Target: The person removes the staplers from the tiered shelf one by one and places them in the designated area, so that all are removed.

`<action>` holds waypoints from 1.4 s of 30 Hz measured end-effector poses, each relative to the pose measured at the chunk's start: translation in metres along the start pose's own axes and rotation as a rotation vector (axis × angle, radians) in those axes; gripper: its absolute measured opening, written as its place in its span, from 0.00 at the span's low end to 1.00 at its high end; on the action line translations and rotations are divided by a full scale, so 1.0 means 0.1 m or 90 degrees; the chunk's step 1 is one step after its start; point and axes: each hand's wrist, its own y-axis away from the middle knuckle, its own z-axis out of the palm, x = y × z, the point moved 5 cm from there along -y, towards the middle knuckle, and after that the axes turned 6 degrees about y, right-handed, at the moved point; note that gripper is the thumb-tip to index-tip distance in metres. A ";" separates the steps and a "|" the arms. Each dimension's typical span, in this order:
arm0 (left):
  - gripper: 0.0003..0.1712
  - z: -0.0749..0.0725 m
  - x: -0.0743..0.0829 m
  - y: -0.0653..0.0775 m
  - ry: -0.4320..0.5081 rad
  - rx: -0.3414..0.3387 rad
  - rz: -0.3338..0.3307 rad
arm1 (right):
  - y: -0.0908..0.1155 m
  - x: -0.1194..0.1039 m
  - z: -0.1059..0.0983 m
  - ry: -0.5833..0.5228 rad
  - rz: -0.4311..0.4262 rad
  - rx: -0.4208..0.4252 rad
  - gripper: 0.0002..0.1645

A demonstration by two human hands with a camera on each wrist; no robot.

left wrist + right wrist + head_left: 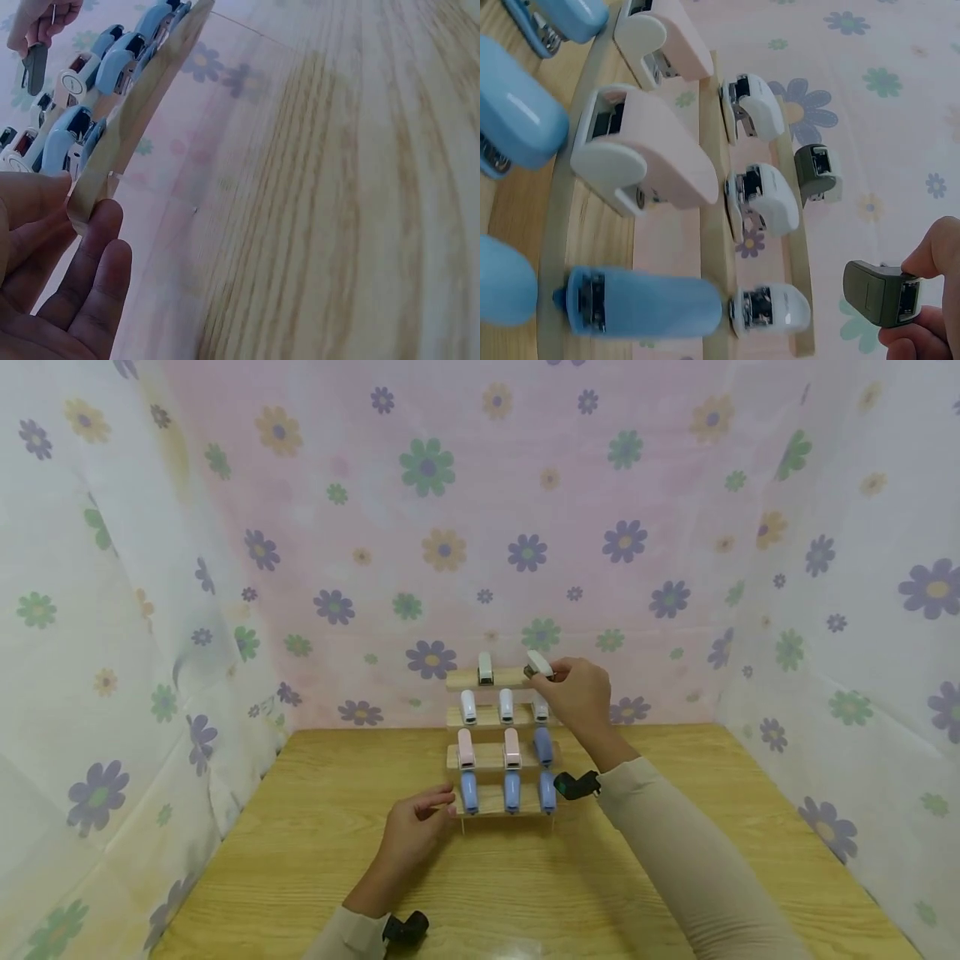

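My right hand (581, 693) pinches a small stapler (871, 291) with a pale top and dark olive body, at the right end of the rack's top shelf. A matching stapler (485, 667) stands on that shelf to its left. At the lower left, my left hand (408, 831) grips the end of the stepped wooden rack's bottom shelf (491, 799), thumb and fingers on either side of the board. Close to those fingers sits a blue stapler (469, 791).
White staplers (506, 703) line the second shelf. The third bears two pink staplers (512, 747) and a blue stapler (543, 747) at its right end; the bottom row is blue. Flowered cloth (427, 510) surrounds the wooden table (315, 777) at the back and sides.
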 end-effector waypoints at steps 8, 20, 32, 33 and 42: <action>0.16 -0.05 0.02 -0.10 -0.019 -0.051 -0.020 | 0.05 0.10 -0.24 0.010 0.005 0.001 0.18; 0.13 -0.10 -0.04 -0.18 -0.023 -0.122 -0.025 | 0.28 0.45 -0.33 -0.037 0.058 0.011 0.18; 0.14 -0.11 -0.02 -0.19 -0.031 -0.131 -0.015 | 0.46 0.74 -0.19 -0.092 0.123 0.007 0.19; 0.14 -0.11 -0.02 -0.19 -0.031 -0.132 -0.012 | 0.49 0.76 -0.18 -0.095 0.133 0.004 0.19; 0.14 -0.10 -0.03 -0.19 0.001 -0.135 -0.012 | 0.64 0.97 -0.09 -0.113 0.173 0.015 0.19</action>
